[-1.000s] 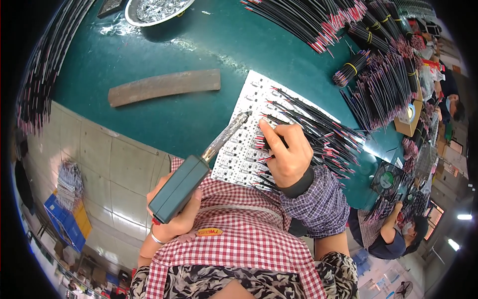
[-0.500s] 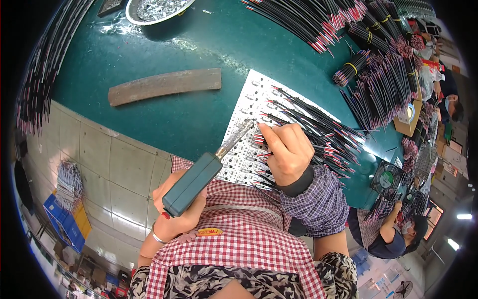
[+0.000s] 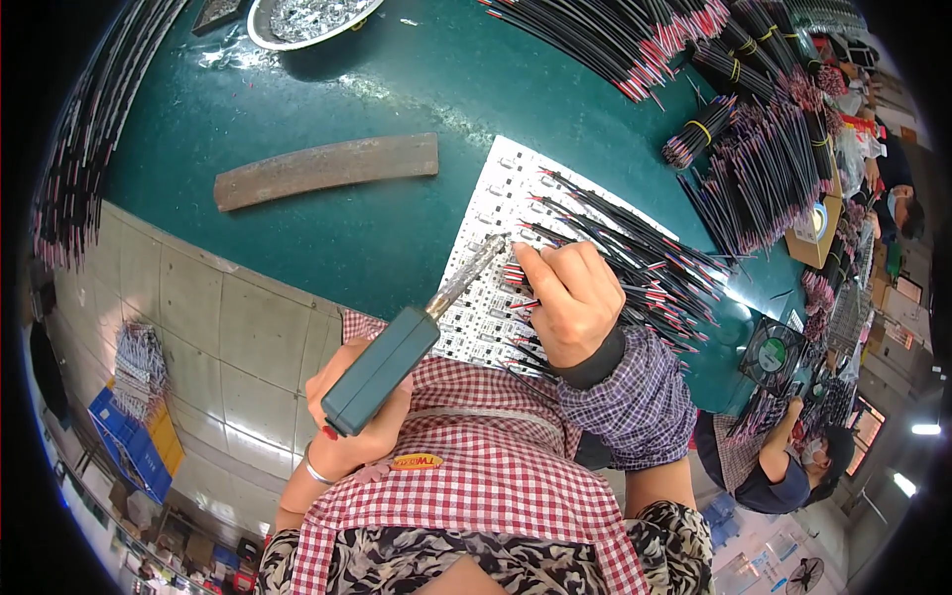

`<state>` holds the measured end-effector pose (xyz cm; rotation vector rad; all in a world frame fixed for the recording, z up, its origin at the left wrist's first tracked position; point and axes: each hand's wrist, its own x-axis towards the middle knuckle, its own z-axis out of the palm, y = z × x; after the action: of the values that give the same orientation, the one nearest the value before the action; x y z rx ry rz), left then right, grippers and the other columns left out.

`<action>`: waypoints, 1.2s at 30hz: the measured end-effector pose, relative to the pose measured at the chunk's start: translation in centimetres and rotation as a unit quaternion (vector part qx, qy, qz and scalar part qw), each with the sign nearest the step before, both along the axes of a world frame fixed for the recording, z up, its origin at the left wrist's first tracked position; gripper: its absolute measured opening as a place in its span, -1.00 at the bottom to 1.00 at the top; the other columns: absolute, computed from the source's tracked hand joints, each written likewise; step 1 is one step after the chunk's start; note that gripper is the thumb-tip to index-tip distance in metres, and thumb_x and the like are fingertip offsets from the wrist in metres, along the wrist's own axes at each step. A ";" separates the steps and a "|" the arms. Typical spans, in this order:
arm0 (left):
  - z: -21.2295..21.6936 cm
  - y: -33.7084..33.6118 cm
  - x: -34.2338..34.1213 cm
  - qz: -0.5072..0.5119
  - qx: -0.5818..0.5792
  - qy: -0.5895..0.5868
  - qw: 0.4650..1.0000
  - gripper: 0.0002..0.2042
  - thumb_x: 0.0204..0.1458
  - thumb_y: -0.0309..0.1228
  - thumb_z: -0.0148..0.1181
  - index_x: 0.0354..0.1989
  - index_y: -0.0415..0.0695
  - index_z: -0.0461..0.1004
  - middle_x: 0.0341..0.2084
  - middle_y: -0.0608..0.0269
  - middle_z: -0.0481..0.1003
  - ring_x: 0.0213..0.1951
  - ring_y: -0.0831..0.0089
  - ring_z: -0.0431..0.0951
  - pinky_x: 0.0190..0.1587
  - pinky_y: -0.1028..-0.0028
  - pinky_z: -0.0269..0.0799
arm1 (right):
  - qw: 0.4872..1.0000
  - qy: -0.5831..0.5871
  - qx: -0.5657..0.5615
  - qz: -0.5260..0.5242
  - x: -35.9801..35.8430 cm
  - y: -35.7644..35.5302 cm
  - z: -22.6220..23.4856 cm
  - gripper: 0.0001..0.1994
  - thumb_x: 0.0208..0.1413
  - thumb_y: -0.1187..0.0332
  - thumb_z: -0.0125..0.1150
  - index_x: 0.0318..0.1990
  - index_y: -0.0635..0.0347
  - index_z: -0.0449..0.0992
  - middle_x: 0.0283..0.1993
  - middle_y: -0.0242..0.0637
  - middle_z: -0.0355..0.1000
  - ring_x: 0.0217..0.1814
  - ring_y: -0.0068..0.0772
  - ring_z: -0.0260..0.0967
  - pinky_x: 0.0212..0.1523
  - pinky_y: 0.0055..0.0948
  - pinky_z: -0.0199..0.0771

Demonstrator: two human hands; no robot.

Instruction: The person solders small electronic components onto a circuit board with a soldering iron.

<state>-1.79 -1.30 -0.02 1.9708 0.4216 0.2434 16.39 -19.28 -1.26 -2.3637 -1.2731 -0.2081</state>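
Along the far left edge of the green counter [image 3: 297,248]: a fan of black wires with red ends [image 3: 74,188], lying flat. Further in: one long, slightly curved brown metal bar [image 3: 327,169], lengthwise left to right, apart from all else. Above it, at the top rim: a round metal dish [image 3: 307,15] of silvery bits.

Left hand [image 3: 347,416]: closed around the green handle of a soldering iron [image 3: 382,367], bracelet at the wrist. The iron's long axis runs from lower left to upper right; its metal tip [image 3: 491,248] reaches over the white circuit panel [image 3: 496,198].

White circuit panel: flat on the counter, directly ahead of the body, rows of small pads visible on its bare left part. Its right part is covered by attached black-and-red wire leads [image 3: 645,258], which trail off to the right.

Right hand [image 3: 570,297]: fingers drawn together, apparently pinching one lead at the panel; the pinch itself is partly hidden. This hand lies just right of the iron tip, near but seemingly not touching it. The joint being worked sits between tip and fingertips, so the right hand is the nearer of the two.

Right of that: bundled wires [image 3: 754,169] tied with yellow bands. Far right: a small black fan [image 3: 769,352] and another seated person [image 3: 783,466].
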 end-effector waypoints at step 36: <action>-0.6 -0.5 -1.8 0.012 0.004 -0.006 1.000 -0.78 -0.28 -0.68 0.31 -0.35 -0.35 0.58 -0.41 0.04 0.56 -0.51 0.31 0.60 -0.46 0.48 0.49 | 0.998 0.047 0.044 -0.001 0.0 -0.2 -0.4 -0.51 -0.46 0.70 0.11 -0.20 0.29 0.61 -0.41 -0.26 0.38 -0.36 -0.19 0.37 -0.38 -0.29 0.40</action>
<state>-3.56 -1.76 -0.65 1.9712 0.4382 0.2726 16.35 -19.44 -1.68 -2.2720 -1.1943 -0.1480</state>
